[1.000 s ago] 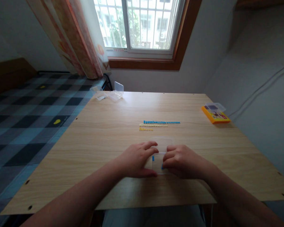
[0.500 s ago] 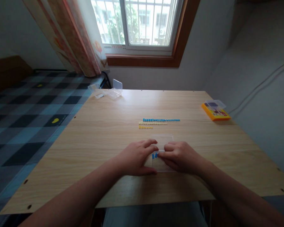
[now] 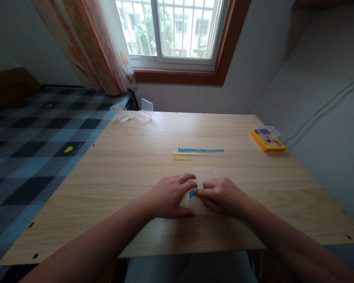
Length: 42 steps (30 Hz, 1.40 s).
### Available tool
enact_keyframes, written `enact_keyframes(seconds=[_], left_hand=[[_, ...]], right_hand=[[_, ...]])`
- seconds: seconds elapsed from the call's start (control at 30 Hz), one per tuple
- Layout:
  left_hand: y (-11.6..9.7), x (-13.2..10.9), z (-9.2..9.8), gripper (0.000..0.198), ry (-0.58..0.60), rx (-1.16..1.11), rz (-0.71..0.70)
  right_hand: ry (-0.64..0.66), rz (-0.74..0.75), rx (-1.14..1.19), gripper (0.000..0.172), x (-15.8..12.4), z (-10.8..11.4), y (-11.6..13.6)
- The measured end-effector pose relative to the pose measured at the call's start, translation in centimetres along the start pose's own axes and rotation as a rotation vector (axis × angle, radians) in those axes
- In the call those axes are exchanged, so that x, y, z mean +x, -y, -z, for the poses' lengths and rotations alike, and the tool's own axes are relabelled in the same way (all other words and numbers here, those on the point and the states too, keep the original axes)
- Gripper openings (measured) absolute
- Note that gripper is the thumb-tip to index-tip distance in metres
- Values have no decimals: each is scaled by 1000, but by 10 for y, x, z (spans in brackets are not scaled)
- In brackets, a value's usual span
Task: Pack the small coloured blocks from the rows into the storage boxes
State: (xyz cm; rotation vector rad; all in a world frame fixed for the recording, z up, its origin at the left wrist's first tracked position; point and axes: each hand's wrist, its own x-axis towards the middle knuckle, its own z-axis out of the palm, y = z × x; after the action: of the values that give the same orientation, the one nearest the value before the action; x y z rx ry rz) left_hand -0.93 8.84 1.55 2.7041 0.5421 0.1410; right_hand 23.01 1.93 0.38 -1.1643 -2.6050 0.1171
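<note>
A clear plastic box point(image 3: 205, 214) lies on the table in front of me, its lid point(image 3: 205, 172) folded back on the far side. My left hand point(image 3: 177, 196) spans its left end, thumb at the near edge and fingers by the hinge side, steadying it. Inside, by the left wall, two small blue blocks point(image 3: 193, 193) sit side by side. The fingers of my right hand point(image 3: 220, 194) are bent together, with the index fingertip against the right-hand blue block. Part of the box is hidden under the right hand.
Beyond the box run rows of small blue pieces point(image 3: 200, 150), cream pieces point(image 3: 190, 154) and yellow pieces point(image 3: 181, 159). Open clear boxes point(image 3: 143, 116) stand at the far left corner. An orange box point(image 3: 268, 140) lies at the right edge, near the wall.
The right-hand blue block has straightened and moved slightly left, against the other one. My right hand has shifted a little left with it. My left hand has stayed in place.
</note>
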Motion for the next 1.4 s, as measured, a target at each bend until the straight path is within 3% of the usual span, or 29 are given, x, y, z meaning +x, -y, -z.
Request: enact_keyframes(seconds=[1.4], left_hand=[[-2, 0, 1, 66, 2, 4, -1]], right_hand=[[25, -4, -54, 21, 2, -2, 0]])
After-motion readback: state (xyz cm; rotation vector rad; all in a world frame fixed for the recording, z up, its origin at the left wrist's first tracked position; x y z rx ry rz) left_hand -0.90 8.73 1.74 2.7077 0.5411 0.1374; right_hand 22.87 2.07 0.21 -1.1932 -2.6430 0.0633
